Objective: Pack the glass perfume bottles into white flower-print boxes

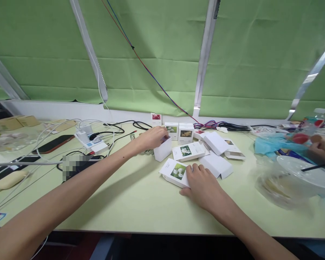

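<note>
My left hand (158,136) is at the top of a small white open-topped container (163,148). Its fingers curl down at the rim, and their tips are hidden, so what they pinch does not show. My right hand (204,184) grips the right end of a white cardboard box (175,172) with a white-flower picture, lying on the table. Just behind lies a similar flower box (189,150). Two small picture boxes (186,133) stand upright beyond the container, with a red-picture box (156,119) farther back.
Plain white boxes (216,143) and an open-ended box (234,150) lie to the right. A lidded plastic bowl (308,171) sits nearer the right edge, beside another person's hand (323,148). Left are a power strip (92,142), cables and a phone (56,143).
</note>
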Available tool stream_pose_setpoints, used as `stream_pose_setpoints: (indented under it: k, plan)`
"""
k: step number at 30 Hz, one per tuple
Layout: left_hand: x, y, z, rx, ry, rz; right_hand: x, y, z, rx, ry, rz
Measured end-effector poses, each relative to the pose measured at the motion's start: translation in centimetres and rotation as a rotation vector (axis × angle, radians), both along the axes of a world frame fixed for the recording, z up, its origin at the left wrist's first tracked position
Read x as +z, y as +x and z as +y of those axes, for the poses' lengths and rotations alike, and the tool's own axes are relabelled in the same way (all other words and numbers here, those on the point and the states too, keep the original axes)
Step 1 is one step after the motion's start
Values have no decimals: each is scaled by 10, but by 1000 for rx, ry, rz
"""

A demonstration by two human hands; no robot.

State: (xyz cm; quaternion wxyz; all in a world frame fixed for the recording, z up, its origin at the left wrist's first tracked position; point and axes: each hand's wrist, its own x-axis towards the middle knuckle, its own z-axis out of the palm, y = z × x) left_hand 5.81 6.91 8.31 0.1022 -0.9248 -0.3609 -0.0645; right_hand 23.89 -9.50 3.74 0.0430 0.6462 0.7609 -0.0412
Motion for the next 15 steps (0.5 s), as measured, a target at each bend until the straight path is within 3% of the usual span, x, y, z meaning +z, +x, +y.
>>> stream_pose_setpoints:
  k: [15]
  plan:
    - [-6, 3, 7, -32, 67, 24, -1, 0, 2, 7, 6, 19]
